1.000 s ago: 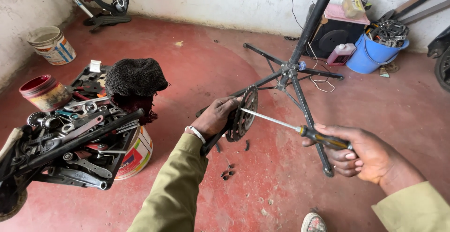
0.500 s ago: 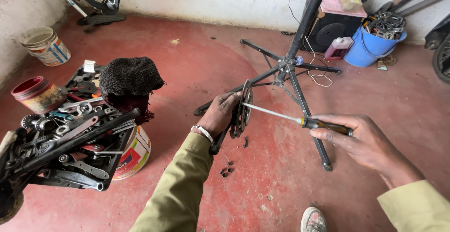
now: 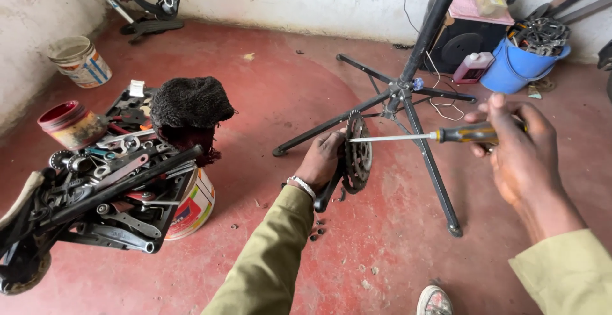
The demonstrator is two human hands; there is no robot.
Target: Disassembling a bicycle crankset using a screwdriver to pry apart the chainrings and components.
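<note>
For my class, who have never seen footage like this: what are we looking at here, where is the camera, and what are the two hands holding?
The picture comes from a camera worn on a person's head, looking down at their own arms over a red floor. The left hand grips a toothed bicycle gear set with its crank arm. The right hand holds a screwdriver, its tip against the gears. Behind them stands a black folding stand. To the left a tray of wrenches rests on a paint can, with a dark woolly hat on top. A blue bucket sits by the wall.
</note>
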